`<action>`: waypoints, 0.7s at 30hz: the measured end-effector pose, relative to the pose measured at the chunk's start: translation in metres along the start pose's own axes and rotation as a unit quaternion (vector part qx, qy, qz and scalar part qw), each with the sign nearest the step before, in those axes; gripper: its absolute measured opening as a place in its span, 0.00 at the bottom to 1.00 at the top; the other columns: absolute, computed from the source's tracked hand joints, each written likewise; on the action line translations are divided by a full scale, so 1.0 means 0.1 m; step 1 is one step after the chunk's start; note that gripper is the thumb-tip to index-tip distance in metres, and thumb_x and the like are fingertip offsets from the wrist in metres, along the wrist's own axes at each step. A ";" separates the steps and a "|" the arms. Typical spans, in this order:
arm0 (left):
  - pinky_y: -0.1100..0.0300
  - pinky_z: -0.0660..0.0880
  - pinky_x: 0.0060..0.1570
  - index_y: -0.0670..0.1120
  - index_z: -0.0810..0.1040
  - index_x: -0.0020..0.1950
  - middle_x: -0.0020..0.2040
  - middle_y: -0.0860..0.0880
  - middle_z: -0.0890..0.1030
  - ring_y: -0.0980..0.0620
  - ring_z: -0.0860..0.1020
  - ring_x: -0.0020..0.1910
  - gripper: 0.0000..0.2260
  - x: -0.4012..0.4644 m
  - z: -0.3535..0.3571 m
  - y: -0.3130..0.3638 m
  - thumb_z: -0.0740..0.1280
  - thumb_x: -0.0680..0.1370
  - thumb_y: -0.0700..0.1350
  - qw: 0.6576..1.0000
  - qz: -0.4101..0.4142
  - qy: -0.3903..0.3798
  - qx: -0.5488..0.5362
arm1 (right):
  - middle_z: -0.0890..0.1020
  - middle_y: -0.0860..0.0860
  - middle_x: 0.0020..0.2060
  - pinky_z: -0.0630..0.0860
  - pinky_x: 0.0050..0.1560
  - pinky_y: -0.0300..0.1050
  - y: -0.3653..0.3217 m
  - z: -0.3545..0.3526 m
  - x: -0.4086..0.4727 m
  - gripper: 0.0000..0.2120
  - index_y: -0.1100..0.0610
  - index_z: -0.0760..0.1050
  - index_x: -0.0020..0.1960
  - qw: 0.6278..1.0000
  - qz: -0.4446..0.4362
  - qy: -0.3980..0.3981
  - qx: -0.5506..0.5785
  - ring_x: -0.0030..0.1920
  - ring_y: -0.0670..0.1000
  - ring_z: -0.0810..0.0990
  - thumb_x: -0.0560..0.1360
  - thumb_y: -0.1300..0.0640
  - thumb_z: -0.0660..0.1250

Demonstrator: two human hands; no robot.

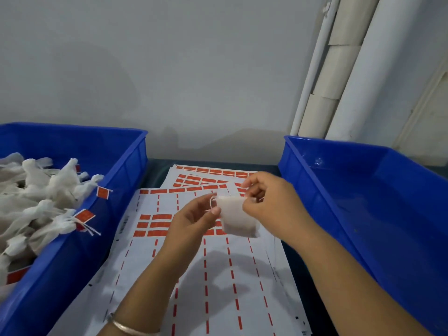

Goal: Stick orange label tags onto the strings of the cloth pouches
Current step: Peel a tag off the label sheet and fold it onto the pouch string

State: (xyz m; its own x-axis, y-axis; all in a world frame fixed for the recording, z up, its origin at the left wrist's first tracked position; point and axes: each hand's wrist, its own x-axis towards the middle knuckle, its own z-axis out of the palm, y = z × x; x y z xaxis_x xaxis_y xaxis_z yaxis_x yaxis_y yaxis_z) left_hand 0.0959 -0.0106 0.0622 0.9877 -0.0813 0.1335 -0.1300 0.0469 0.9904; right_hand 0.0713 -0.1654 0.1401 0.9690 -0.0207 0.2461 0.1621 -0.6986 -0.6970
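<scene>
Pinching a small white cloth pouch [238, 220] by its top corners, the left hand [194, 220] gripped the looped string end and the right hand [269, 202] the opposite corner, above the label sheets [218, 275]. The sheets filled the lane between two blue bins; the left bin [80, 238] held tagged pouches [43, 197] spilling over its rim, the right bin [378, 214] stood farther back.
</scene>
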 end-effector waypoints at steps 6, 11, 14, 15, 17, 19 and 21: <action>0.78 0.68 0.26 0.62 0.77 0.38 0.34 0.71 0.76 0.66 0.78 0.36 0.06 0.02 -0.06 -0.19 0.70 0.71 0.50 0.989 -0.003 0.096 0.110 | 0.78 0.44 0.46 0.73 0.44 0.29 0.34 0.35 -0.09 0.12 0.46 0.73 0.49 0.998 0.046 0.022 0.034 0.45 0.44 0.77 0.73 0.61 0.69; 0.81 0.67 0.30 0.63 0.72 0.38 0.37 0.69 0.75 0.67 0.76 0.38 0.10 -0.03 -0.02 -0.19 0.68 0.73 0.48 0.971 0.066 0.079 0.215 | 0.75 0.39 0.56 0.72 0.57 0.36 0.55 0.60 -0.17 0.14 0.42 0.72 0.52 0.997 0.044 0.035 0.047 0.55 0.43 0.73 0.73 0.57 0.71; 0.83 0.66 0.33 0.64 0.71 0.38 0.36 0.72 0.72 0.74 0.73 0.42 0.07 -0.10 0.00 -0.19 0.66 0.71 0.52 0.956 0.103 0.072 0.264 | 0.69 0.28 0.54 0.62 0.61 0.29 0.54 0.66 -0.18 0.14 0.37 0.71 0.55 0.999 -0.042 0.004 0.030 0.58 0.33 0.69 0.72 0.46 0.69; 0.84 0.65 0.34 0.63 0.71 0.38 0.36 0.73 0.71 0.76 0.72 0.42 0.04 -0.12 0.01 -0.18 0.65 0.69 0.53 0.951 0.116 0.069 0.279 | 0.69 0.27 0.54 0.63 0.62 0.30 0.52 0.67 -0.18 0.13 0.39 0.74 0.55 0.998 -0.061 0.006 0.035 0.58 0.34 0.69 0.70 0.42 0.67; 0.86 0.64 0.38 0.62 0.71 0.42 0.38 0.74 0.69 0.77 0.72 0.43 0.05 -0.16 0.03 -0.16 0.62 0.68 0.53 0.936 0.154 0.068 0.308 | 0.75 0.34 0.53 0.68 0.65 0.40 0.51 0.69 -0.18 0.18 0.48 0.80 0.54 0.994 -0.090 0.025 0.057 0.59 0.40 0.73 0.69 0.42 0.65; 0.87 0.62 0.40 0.60 0.71 0.44 0.38 0.74 0.67 0.76 0.73 0.42 0.06 -0.19 0.04 -0.16 0.62 0.68 0.52 0.927 0.181 0.066 0.321 | 0.80 0.42 0.53 0.72 0.64 0.47 0.51 0.72 -0.20 0.18 0.52 0.82 0.53 0.992 -0.098 0.034 0.078 0.58 0.44 0.76 0.69 0.44 0.65; 0.83 0.66 0.35 0.60 0.70 0.44 0.39 0.75 0.67 0.72 0.73 0.36 0.06 -0.20 0.05 -0.16 0.61 0.68 0.51 0.919 0.185 0.072 0.342 | 0.80 0.44 0.54 0.72 0.64 0.46 0.53 0.74 -0.22 0.17 0.51 0.82 0.52 0.991 -0.087 0.039 0.099 0.57 0.43 0.76 0.68 0.44 0.66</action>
State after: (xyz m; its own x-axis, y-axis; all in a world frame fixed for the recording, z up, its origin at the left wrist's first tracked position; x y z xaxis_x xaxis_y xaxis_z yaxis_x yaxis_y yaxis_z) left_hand 0.0779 -0.0149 0.0442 0.8594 -0.0517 0.5087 -0.4355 -0.5951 0.6754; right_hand 0.0725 -0.1497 0.0479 0.9074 0.0275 0.4195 0.3660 -0.5424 -0.7562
